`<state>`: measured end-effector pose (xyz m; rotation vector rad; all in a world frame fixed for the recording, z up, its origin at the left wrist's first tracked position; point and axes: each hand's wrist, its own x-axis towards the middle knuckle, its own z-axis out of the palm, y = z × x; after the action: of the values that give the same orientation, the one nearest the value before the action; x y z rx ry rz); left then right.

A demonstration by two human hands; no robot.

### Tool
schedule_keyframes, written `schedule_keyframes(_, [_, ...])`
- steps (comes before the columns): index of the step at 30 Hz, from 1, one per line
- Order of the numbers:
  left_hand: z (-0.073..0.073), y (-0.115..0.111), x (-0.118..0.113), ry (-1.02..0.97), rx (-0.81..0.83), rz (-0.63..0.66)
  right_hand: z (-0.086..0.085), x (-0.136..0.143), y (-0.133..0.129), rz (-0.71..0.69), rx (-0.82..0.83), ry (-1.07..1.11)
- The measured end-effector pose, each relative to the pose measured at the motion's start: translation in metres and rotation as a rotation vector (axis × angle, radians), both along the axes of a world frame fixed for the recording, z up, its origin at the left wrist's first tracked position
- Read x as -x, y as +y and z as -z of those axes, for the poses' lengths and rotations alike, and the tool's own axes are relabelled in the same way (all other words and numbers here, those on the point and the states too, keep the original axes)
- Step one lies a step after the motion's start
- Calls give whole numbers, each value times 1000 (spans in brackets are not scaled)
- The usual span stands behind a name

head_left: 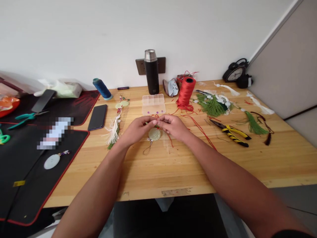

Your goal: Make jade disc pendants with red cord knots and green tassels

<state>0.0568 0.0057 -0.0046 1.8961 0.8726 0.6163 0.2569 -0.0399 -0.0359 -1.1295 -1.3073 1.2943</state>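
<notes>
My left hand and my right hand meet over the middle of the table, fingertips pinched together. Red cord shows at and below the fingertips; the exact grip is partly hidden by the fingers. Just under them is a round, pale green jade pendant, with beads and a thin dark loop at its lower end. Behind my hands stands a clear plastic bead box with a few purple beads. A large spool of red cord is beyond my right hand, its loose strands trailing across the wood.
Yellow-and-black pliers and green tassels lie to the right. A black thermos stands by the wall. At left are a phone, a white tassel, a blue thread spool and a black mat holding a white pendant.
</notes>
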Motion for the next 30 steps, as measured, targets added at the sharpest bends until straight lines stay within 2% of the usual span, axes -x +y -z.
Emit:
schedule_keyframes(4, [1, -3, 0, 76, 17, 50, 1, 1, 0, 18, 22, 73])
schedule_keyframes(12, [5, -8, -4, 169, 43, 7, 4, 4, 1, 56, 31, 101])
schedule_keyframes(16, [5, -8, -5, 76, 110, -28, 6, 3, 3, 61, 33, 106])
schedule_keyframes(20, [11, -5, -4, -96, 138, -163, 5, 3, 2, 42, 4, 113])
schedule_keyframes(24, [17, -3, -3, -188, 122, -282, 4, 6, -1, 24, -75, 34])
schedule_keyframes(27, [17, -3, -4, -242, 121, -303, 4, 8, -2, 23, -133, -33])
schedule_keyframes(30, [16, -3, -4, -240, 127, -302, 6, 7, -1, 19, -124, -61])
